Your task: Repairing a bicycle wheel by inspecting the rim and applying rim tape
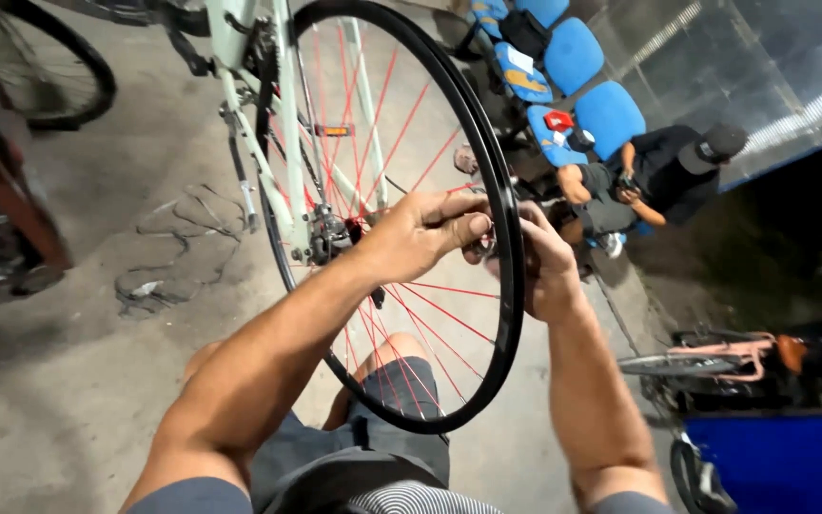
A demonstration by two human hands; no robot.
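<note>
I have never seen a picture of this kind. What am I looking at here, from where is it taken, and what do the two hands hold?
The picture comes from a camera worn on a person's head, looking down past their own arms and knees. There is no machine, only two bare hands. Both meet at the black rim of a bicycle wheel with red spokes, which has no tyre on it. The left hand pinches something small at the rim; the right hand grips the rim from the other side. What the fingers pinch is too small to tell. The wheel sits in a pale green bicycle frame. Below is a concrete floor. Behind, another person sits on blue chairs.
</note>
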